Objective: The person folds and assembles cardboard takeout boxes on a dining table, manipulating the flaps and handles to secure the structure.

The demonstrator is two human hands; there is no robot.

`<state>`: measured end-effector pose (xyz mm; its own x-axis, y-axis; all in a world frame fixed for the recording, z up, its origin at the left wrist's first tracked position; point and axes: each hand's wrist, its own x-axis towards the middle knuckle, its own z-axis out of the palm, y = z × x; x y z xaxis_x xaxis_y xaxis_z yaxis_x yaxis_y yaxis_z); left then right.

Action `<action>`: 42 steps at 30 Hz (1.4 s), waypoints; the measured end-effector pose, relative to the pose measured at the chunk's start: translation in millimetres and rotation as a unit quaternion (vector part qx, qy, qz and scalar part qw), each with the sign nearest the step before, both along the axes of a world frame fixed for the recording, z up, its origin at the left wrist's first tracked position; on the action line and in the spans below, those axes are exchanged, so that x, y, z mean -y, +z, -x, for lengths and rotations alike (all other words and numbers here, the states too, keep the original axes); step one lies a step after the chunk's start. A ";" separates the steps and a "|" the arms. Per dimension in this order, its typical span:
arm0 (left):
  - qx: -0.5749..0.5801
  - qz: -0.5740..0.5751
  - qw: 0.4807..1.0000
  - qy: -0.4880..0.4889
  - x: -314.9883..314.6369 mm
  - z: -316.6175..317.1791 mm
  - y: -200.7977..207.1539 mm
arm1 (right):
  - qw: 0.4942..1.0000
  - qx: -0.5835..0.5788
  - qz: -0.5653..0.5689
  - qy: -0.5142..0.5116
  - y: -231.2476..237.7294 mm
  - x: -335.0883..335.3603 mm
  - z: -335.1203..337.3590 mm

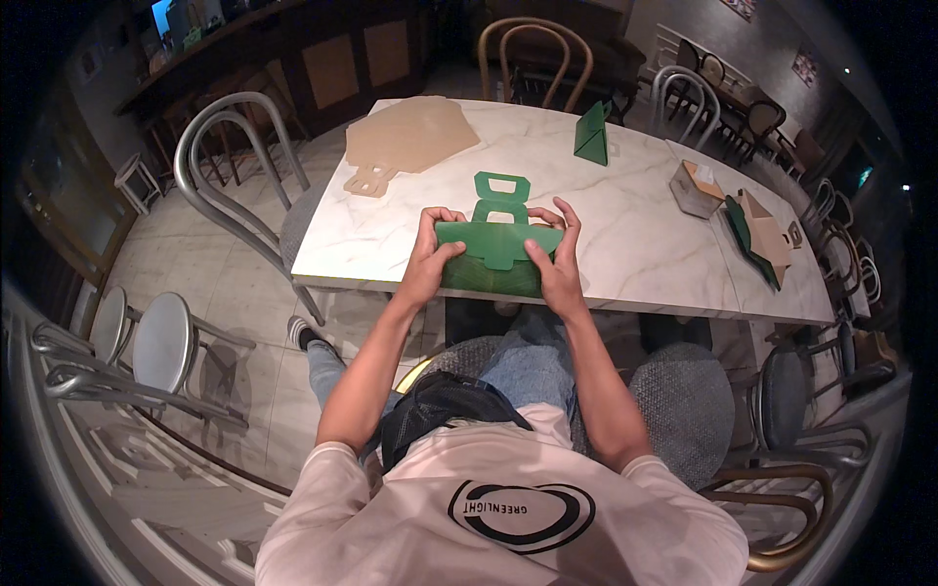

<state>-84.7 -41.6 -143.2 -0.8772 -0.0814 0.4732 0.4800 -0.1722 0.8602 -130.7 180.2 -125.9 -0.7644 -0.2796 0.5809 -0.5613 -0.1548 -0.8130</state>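
Between my two hands is a green cardboard box (493,278), partly folded, held at the table's near edge. Two handle flaps with cut-out openings stick up from its far side, and a tab hangs over its front panel. My left hand (430,251) grips the left end, thumb on the top panel and fingers behind. On the right end, my right hand (554,262) presses its thumb on the panel, with the index finger raised and the other fingers partly hidden behind the card.
The marble-look table (352,239) holds flat brown cardboard blanks (415,135) at far left, a folded green carton (592,135) at the back, a tissue box (697,188) at right, and green and brown cardboard pieces (757,239) beside it. Chairs (234,176) surround the table.
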 end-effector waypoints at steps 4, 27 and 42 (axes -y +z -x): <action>0.010 -0.048 0.999 -0.015 -7.0 -0.5 4.6 | 0.995 0.080 0.011 0.059 -6.5 -8.2 20.0; -0.191 0.396 0.888 0.133 7.2 -8.6 67.1 | 0.940 -0.256 -0.212 -0.073 47.4 -22.9 0.1; -0.120 0.307 0.944 -0.022 2.2 5.9 68.4 | 0.969 -0.162 -0.177 0.067 52.9 -27.2 12.9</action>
